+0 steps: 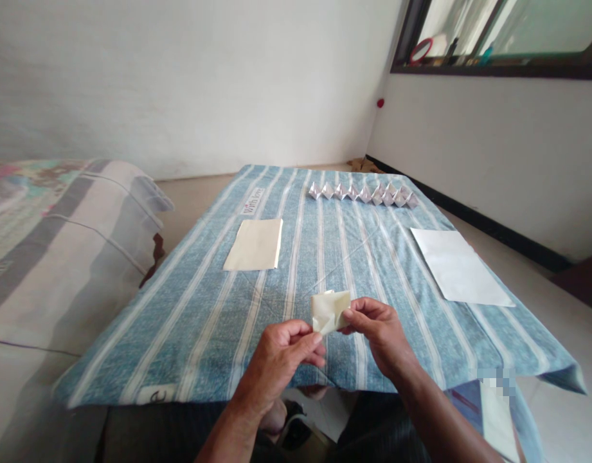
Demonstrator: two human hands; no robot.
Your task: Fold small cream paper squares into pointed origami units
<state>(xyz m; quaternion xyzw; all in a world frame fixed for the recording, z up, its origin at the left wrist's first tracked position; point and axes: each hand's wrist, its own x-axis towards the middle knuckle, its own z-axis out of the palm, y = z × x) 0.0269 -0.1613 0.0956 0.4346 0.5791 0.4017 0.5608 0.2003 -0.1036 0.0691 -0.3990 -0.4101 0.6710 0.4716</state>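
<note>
A small folded piece of pale yellow paper (331,308) is held up above the near part of the table, with creases and flaps showing on its side toward me. My left hand (290,344) pinches its lower left corner between thumb and fingers. On the other side, my right hand (373,321) grips the right edge, thumb in front. Beyond them to the left lies a cream stack of paper (254,244), flat on the cloth. Farther back stands a row of folded silvery paper shapes (363,194), set close together.
A blue and white striped cloth (218,308) covers the table. A white sheet (459,265) lies near its right edge. To the left is a bed with a striped cover (107,231). A window (502,38) is set in the right wall.
</note>
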